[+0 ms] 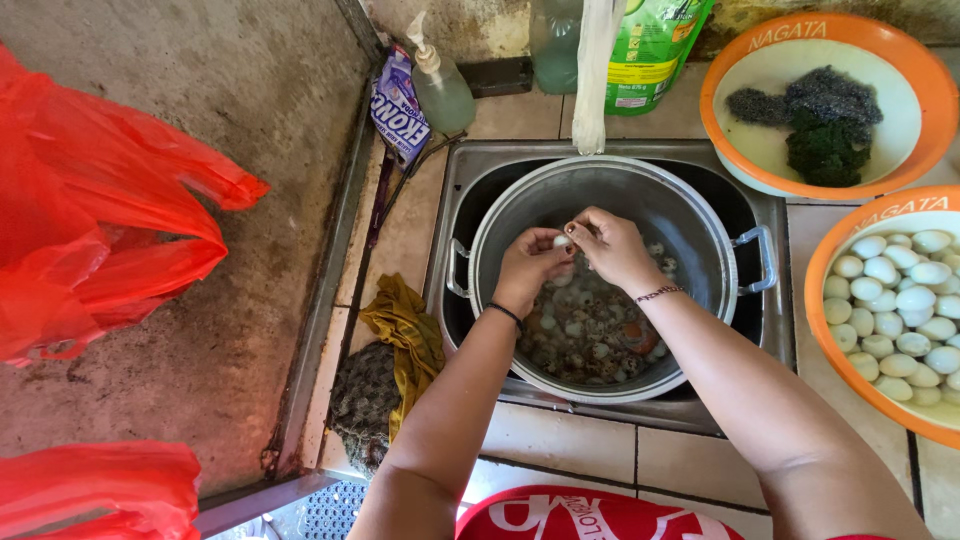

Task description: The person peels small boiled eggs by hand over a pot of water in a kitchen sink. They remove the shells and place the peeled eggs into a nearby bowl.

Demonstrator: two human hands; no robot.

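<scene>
While both hands meet over the pot (pixel 700 225), the left hand (pixel 530 268) and right hand (pixel 612 248) pinch one small egg (pixel 562 241) between their fingertips, held above the pot's contents. Each wrist carries a thin bracelet. Below the hands, the pot holds many small speckled eggs and shell bits in water; it sits inside a steel sink (pixel 775 315). Right of the sink, an orange bowl (pixel 822 262) holds pale peeled eggs (pixel 900 310). Behind it, a second orange bowl (pixel 715 110) holds dark scouring pads (pixel 820 120). Left of the sink, a yellow cloth (pixel 405 335) lies on the tiles, with a pump bottle (pixel 440 90) behind it. Red bags (pixel 90 210) lie at far left
</scene>
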